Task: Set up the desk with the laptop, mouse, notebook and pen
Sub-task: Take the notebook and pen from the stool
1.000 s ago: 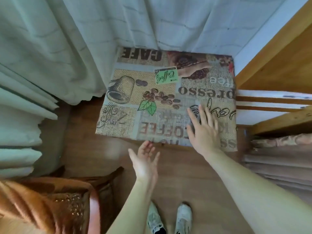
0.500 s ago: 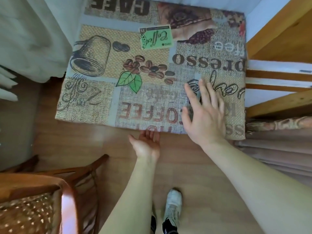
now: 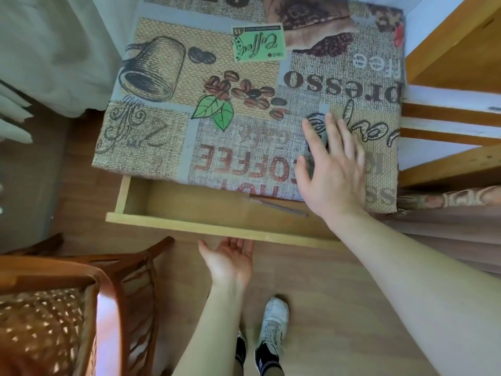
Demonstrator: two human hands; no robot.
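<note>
Left hand [image 3: 230, 260], palm up, fingertips hooked under pale wooden drawer [image 3: 206, 210]; right hand [image 3: 332, 169] flat, fingers spread, on coffee-print desk cloth [image 3: 244, 104]. Step judged: opening drawer; next, pick thin dark pen-like stick [image 3: 279, 206].

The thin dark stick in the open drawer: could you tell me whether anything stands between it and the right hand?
Nothing visible lies over the stick in the drawer. Its far end runs under the tablecloth edge, and the right hand lies flat on that cloth just above it.
</note>
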